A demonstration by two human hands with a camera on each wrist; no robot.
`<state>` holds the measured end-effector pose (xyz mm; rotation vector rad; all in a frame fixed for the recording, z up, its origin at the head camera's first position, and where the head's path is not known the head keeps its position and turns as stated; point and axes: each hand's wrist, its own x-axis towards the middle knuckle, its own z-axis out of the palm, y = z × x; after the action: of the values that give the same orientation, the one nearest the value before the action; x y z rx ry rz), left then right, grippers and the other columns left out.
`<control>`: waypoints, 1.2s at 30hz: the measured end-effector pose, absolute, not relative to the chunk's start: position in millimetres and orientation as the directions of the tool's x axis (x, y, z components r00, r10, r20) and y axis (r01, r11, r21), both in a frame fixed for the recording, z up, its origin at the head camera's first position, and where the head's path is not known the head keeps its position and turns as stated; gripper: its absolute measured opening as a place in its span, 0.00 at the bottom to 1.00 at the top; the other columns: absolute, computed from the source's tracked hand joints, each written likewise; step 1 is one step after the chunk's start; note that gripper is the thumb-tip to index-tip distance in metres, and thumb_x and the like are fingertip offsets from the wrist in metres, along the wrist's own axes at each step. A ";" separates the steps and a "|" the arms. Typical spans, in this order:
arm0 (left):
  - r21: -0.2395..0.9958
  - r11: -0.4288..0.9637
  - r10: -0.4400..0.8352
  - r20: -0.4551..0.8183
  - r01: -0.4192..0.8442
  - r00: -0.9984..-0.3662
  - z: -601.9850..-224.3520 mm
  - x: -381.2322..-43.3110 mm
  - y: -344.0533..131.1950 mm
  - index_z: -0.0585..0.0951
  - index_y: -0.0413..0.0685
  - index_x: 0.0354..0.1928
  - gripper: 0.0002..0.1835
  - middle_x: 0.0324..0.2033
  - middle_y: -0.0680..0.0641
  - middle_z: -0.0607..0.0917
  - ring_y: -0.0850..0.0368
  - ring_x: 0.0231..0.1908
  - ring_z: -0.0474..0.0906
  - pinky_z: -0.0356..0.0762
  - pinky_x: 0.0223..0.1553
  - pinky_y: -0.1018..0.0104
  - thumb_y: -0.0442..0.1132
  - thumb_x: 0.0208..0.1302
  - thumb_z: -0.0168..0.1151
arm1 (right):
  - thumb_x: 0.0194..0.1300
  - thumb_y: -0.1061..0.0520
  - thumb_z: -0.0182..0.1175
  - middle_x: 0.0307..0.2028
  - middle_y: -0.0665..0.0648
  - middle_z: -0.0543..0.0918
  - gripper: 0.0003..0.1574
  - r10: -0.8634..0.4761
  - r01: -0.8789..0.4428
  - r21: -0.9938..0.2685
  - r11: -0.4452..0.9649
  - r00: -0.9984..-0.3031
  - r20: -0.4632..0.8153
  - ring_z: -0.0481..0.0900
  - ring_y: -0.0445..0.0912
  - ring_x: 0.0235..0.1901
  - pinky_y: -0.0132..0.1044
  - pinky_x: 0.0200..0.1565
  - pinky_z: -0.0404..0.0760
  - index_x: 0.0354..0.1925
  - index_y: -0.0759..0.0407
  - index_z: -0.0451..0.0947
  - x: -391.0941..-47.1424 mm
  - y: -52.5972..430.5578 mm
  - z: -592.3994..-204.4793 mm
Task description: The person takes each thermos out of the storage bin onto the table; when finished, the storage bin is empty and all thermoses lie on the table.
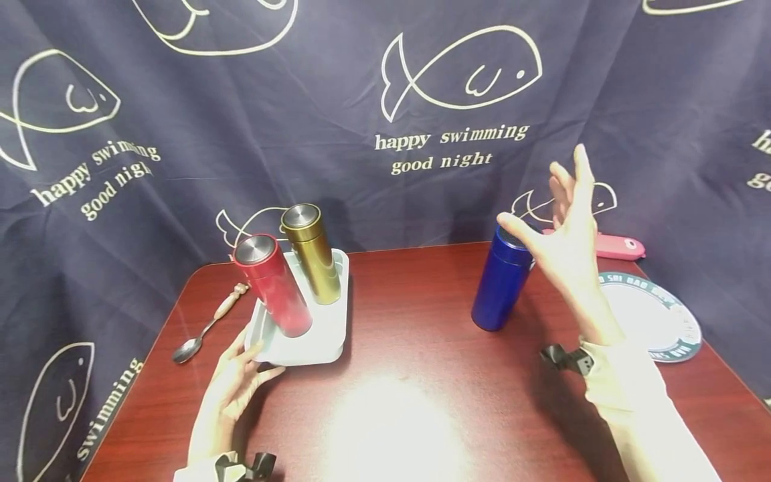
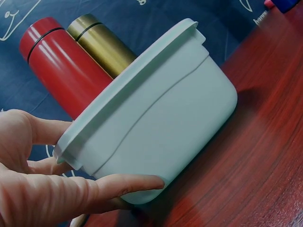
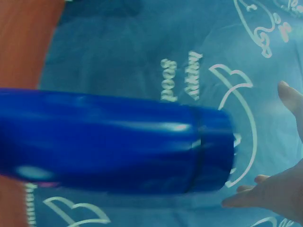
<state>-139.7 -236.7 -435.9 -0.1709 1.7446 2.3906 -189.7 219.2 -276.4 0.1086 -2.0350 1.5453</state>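
My left hand [image 1: 231,385] holds the near left corner of a pale plastic tub [image 2: 161,113], its thumb against the outer wall and other fingers at the rim. In the tub a red thermos [image 1: 277,288] stands in front of a gold thermos [image 1: 316,258]; both have steel-topped lids. On the table's right half a blue thermos [image 1: 496,288] stands upright. My right hand [image 1: 569,241] is raised near its lid with fingers spread and nothing in them. In the right wrist view the blue thermos [image 3: 113,142] lies across the picture, apart from the hand [image 3: 279,189].
A spoon with a pale handle [image 1: 225,302] lies left of the tub. Behind my right forearm is a round white plate with a teal lettered rim [image 1: 687,321]. A pink long object [image 1: 620,247] lies at the back right, beside the fish-patterned curtain [image 1: 337,134].
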 end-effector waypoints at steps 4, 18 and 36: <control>0.926 -0.313 0.055 -0.205 -0.212 -0.977 -435.4 -139.3 -235.5 0.43 0.47 0.77 0.33 0.52 0.61 0.76 0.65 0.55 0.74 0.60 0.60 0.33 0.36 0.76 0.44 | 0.48 0.60 0.77 0.71 0.50 0.63 0.71 0.208 -0.464 -0.819 0.338 -0.812 0.546 0.60 0.41 0.70 0.45 0.71 0.57 0.76 0.34 0.43 -192.6 198.2 -260.2; 0.917 -0.351 0.042 -0.189 -0.191 -0.981 -437.1 -138.0 -233.0 0.43 0.46 0.77 0.34 0.52 0.60 0.76 0.66 0.53 0.75 0.59 0.60 0.29 0.32 0.75 0.44 | 0.50 0.60 0.76 0.73 0.51 0.59 0.74 -0.022 -0.561 -0.809 0.177 -0.824 0.566 0.61 0.44 0.70 0.48 0.68 0.63 0.77 0.31 0.37 -215.8 105.8 -275.9; 0.918 -0.343 0.010 -0.207 -0.198 -0.978 -436.1 -138.0 -230.7 0.45 0.47 0.77 0.34 0.66 0.43 0.61 0.59 0.59 0.71 0.61 0.60 0.31 0.33 0.74 0.44 | 0.51 0.57 0.76 0.72 0.62 0.60 0.72 -0.116 -0.430 -0.895 0.120 -0.901 0.418 0.64 0.61 0.68 0.58 0.63 0.67 0.77 0.35 0.37 -253.1 24.7 -352.7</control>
<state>-138.0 -230.7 -436.1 -0.2491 1.7197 2.4626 -253.1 24.7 -352.7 0.5392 -2.1523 1.8586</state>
